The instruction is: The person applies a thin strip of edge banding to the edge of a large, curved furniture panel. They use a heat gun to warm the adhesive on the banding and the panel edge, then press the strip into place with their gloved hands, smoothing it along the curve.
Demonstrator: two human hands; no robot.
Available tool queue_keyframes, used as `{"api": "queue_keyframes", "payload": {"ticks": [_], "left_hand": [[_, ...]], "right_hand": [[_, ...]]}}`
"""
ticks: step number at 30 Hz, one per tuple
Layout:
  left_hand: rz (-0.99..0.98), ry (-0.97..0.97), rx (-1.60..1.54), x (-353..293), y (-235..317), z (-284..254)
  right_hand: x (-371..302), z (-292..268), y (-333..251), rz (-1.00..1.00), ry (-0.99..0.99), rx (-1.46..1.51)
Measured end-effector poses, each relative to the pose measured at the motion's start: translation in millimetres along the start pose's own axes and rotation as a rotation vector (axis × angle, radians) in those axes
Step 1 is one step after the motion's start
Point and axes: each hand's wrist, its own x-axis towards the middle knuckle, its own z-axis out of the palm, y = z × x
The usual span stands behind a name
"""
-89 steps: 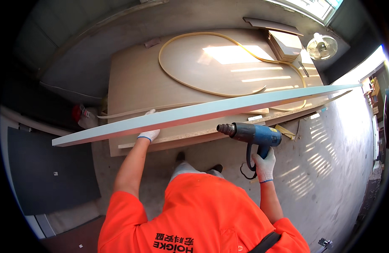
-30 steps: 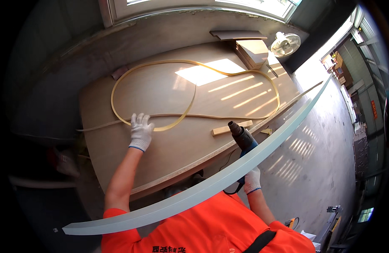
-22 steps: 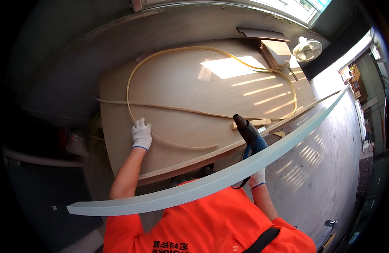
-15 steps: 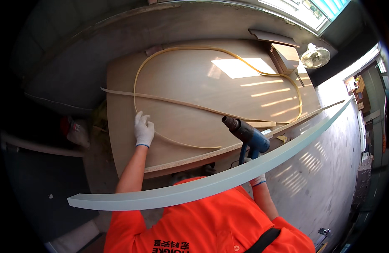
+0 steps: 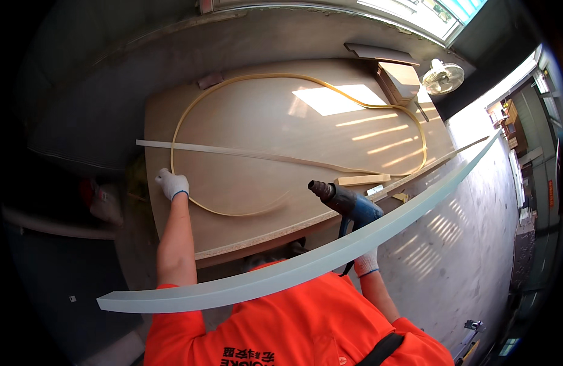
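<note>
A long, thin yellow edging strip (image 5: 275,75) lies in a wide loop on a wooden board (image 5: 245,122). My left hand (image 5: 173,185), in a white glove, is closed round the strip at the left side of the loop. One strip end curves from that hand toward the near middle, its tip blurred. The other end reaches past the board's left edge. My right hand (image 5: 367,262), also gloved, grips a blue heat gun (image 5: 355,206) by its handle, with the dark nozzle toward the board. A pale bar partly hides that hand's fingers.
The pale blue-grey bar (image 5: 281,268) crosses the view in front of my arms. A small wooden block (image 5: 362,180) lies by the board's near edge. Stacked panels (image 5: 398,82) and a fan (image 5: 443,77) stand at the far right, below a window.
My left hand has moved left and closed more tightly, and the strip's left side has shifted with it. The near loose end has swung inward. The heat gun stays in my right hand.
</note>
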Motion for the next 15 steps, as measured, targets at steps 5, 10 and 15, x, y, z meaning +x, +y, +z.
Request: {"api": "queue_keyframes", "payload": {"ticks": [5, 10, 15], "left_hand": [[-0.13, -0.093, 0.019, 29.6, -51.3, -0.4], [0.085, -0.439, 0.275, 33.6, -24.8, -22.7], [-0.245, -0.549, -0.404, 85.0, -32.4, -53.4]], "right_hand": [[-27.5, 26.5, -50.2, 0.141, 0.062, 0.155], [-27.9, 14.6, -32.7, 0.11, 0.065, 0.075], [-21.5, 28.4, -33.7, 0.069, -0.015, 0.089]]}}
